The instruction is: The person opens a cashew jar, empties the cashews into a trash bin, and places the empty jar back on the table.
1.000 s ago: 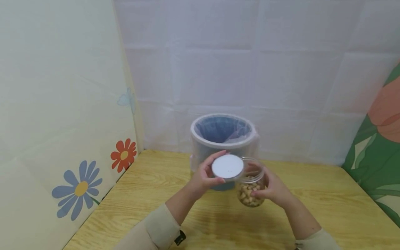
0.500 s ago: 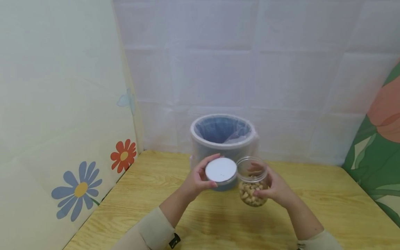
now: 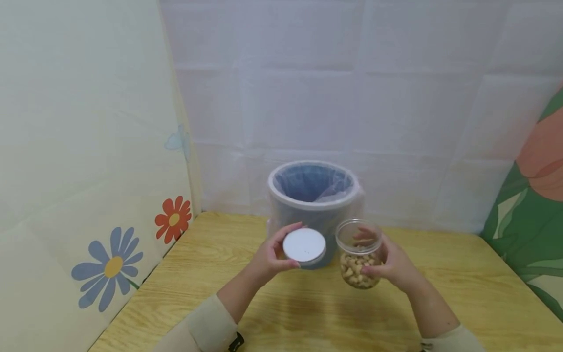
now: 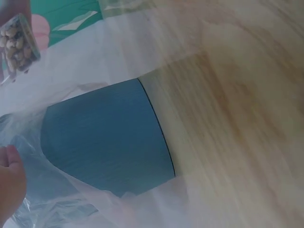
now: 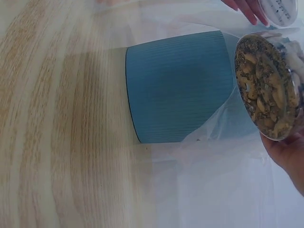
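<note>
My left hand (image 3: 267, 255) grips a round white lid (image 3: 304, 245) by its edge, thumb in front and fingers behind, the flat top tilted toward the head camera. To its right my right hand (image 3: 394, 261) holds a clear, open-mouthed jar (image 3: 358, 238), upright above the table. Cashews (image 3: 355, 269) fill the lower part of the jar. In the right wrist view the jar's base (image 5: 263, 88) faces the camera, with dark crumbs among the nuts. Lid and jar are apart. The left wrist view catches only part of the left hand (image 4: 10, 180) at its edge.
A blue bin (image 3: 316, 215) with a white rim and a clear plastic liner (image 4: 42, 199) stands on the wood-grain table (image 3: 211, 274), just behind both hands. A white sheet (image 3: 308, 98) hangs at the back; flower-printed panels (image 3: 114, 266) border the sides.
The left hand has moved left and slightly down with the lid, away from the jar. The right hand has shifted a little to the right with the jar. The bin has stayed put.
</note>
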`<state>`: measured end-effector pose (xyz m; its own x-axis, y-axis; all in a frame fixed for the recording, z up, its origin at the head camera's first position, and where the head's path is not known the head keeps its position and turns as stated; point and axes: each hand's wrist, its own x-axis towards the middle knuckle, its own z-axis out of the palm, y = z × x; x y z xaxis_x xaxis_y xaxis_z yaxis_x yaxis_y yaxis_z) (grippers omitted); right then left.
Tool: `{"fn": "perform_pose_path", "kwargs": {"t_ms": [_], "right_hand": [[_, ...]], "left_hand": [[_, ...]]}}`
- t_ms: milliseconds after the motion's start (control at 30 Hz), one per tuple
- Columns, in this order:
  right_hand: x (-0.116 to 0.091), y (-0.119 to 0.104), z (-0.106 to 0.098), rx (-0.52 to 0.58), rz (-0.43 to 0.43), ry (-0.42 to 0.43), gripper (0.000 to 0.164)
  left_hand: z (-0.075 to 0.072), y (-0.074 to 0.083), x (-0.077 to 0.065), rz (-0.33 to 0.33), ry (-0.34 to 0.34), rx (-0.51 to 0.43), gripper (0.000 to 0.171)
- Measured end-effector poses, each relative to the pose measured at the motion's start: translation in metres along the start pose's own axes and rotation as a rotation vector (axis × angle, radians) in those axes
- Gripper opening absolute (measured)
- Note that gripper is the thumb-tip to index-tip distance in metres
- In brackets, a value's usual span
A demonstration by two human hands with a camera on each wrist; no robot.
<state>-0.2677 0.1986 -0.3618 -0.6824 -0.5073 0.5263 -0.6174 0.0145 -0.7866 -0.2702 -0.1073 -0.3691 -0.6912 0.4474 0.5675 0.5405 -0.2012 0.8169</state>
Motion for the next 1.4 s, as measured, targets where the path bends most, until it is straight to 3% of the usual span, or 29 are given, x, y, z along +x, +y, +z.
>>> {"fn": "perform_pose_path", "kwargs": {"t_ms": [233, 567, 800, 1000, 1400], "right_hand": [[0.0, 0.0, 0.001, 0.015, 0.002, -0.006, 0.082], [0.0, -0.002, 0.0, 0.043, -0.012, -0.008, 0.08], [0.0, -0.004, -0.001, 0.017, 0.014, 0.008, 0.08], [-0.001, -0.005, -0.003, 0.001, 0.027, 0.015, 0.079], [-0.003, -0.007, -0.006, 0.062, 0.0, 0.037, 0.078]], "left_hand": [[-0.004, -0.003, -0.006, -0.027, -0.001, 0.119, 0.081], [-0.009, -0.012, -0.011, -0.151, -0.084, 0.258, 0.078], [-0.011, -0.017, -0.01, -0.224, -0.096, 0.306, 0.078], [-0.013, -0.021, -0.009, -0.233, -0.129, 0.362, 0.077], [-0.017, -0.033, -0.013, -0.326, -0.202, 0.488, 0.079]]}}
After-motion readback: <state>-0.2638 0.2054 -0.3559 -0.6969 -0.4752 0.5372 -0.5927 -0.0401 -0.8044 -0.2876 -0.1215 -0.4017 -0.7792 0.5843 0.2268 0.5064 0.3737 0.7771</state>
